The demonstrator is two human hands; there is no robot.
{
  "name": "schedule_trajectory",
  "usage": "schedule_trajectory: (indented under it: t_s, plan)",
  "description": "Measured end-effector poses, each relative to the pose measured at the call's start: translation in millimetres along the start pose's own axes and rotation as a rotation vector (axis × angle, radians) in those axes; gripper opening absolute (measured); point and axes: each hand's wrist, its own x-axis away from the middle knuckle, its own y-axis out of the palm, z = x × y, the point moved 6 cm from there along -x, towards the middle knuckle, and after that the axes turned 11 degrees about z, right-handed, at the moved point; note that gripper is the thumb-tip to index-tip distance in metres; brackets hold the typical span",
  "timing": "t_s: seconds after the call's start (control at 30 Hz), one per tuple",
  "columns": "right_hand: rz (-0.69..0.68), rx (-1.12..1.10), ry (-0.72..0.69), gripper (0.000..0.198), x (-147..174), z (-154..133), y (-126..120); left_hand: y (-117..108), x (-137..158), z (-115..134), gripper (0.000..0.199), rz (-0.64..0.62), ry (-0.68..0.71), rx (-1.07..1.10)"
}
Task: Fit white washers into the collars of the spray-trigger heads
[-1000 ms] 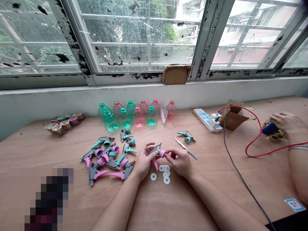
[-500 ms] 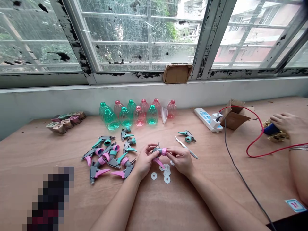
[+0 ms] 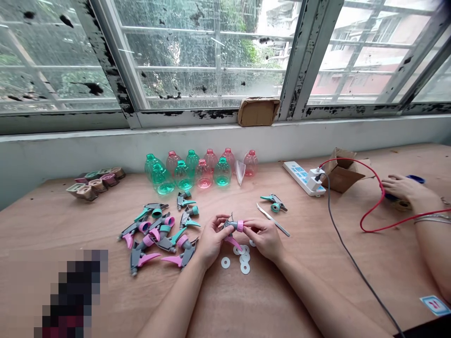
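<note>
My left hand (image 3: 213, 240) is closed around a grey trigger spray head (image 3: 230, 226) with a pink collar and pink trigger. The collar points right, towards my right hand (image 3: 265, 238). Fingertips of my right hand are pinched together at the collar's open end; whatever lies between them is hidden. Below the spray head are several white ring washers (image 3: 244, 257), some overlapping, with one washer (image 3: 225, 262) lying apart on the left. Left of my hands is a loose pile of spray heads (image 3: 160, 230) in grey with pink or teal parts.
Green and pink clear bottles (image 3: 184, 176) stand behind, beside a clear plastic bag (image 3: 240, 172). To the right are a metal scalpel-like tool (image 3: 273, 219), a teal spray head (image 3: 275, 203), a power strip (image 3: 303, 178), cables and an open carton (image 3: 341, 171). Another person's hand (image 3: 401, 188) works at far right.
The view has tipped slightly upward. My hands keep nearly the same pose on the spray head. The other person's hand has shifted left, and a blue ring now shows behind it.
</note>
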Motion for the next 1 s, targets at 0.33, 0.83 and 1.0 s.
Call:
schedule_trajectory:
  t_s: [0.33,0.83,1.0]
  plan:
    - [0.022,0.01,-0.005,0.016,2,3,-2,2,1,1,0.036,-0.045,0.037,-0.016]
    - [-0.086,0.182,-0.14,0.038,4,-6,1,0,2,3,0.042,-0.02,0.035,-0.007]
    - [0.118,0.308,-0.171,0.03,-15,4,-36,-13,3,23,0.034,0.18,0.311,-0.302]
